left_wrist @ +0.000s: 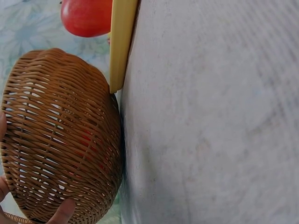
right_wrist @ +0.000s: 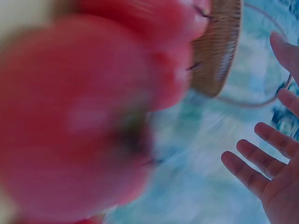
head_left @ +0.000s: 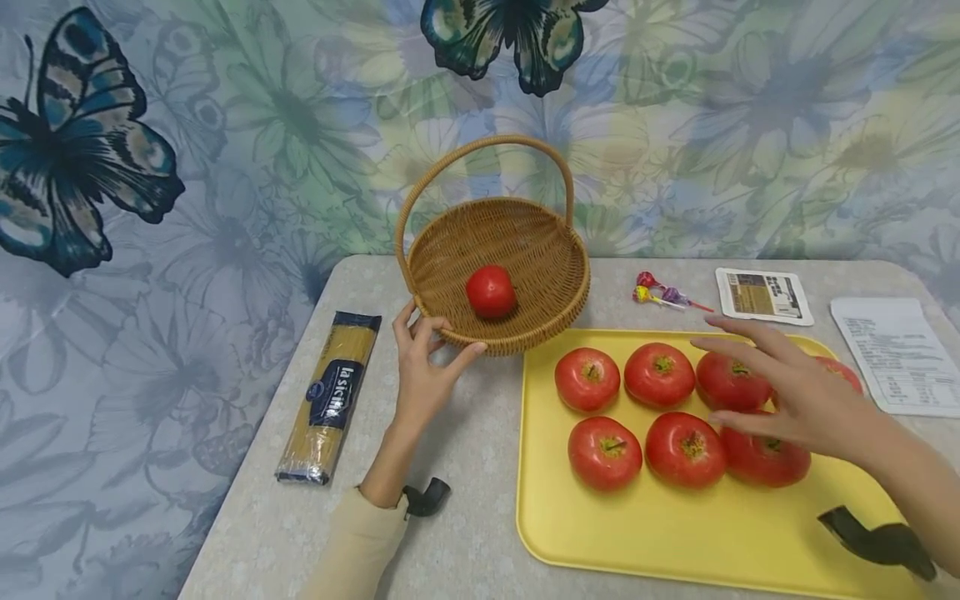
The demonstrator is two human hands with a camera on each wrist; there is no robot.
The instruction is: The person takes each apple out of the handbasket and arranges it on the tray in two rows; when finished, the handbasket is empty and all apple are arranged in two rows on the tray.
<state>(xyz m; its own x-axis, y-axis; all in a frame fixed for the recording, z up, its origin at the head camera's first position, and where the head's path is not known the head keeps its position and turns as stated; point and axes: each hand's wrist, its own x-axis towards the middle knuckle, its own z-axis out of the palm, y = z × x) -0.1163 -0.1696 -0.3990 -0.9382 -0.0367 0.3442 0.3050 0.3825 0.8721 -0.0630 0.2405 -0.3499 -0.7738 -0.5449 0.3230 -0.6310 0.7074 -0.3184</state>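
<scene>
A wicker basket (head_left: 525,242) with a hoop handle stands at the back of the table with one red tomato (head_left: 491,291) in it. My left hand (head_left: 431,354) grips its near-left rim, thumb and fingers curled on the weave; in the left wrist view a fingertip (left_wrist: 64,211) presses the basket (left_wrist: 60,140) wall. A yellow tray (head_left: 675,533) to the right carries several red tomatoes (head_left: 587,379). My right hand (head_left: 787,387) hovers open over the tray's right-hand tomatoes, fingers spread and holding nothing. The right wrist view shows blurred tomatoes (right_wrist: 79,121) and straight fingers (right_wrist: 254,170).
A packet of spaghetti (head_left: 330,396) lies left of my left hand. Behind the tray are lollipops (head_left: 660,293), a white labelled packet (head_left: 762,294) and a printed sheet (head_left: 896,354). A butterfly-print cloth hangs behind the table. The tray edge (left_wrist: 122,42) touches the basket.
</scene>
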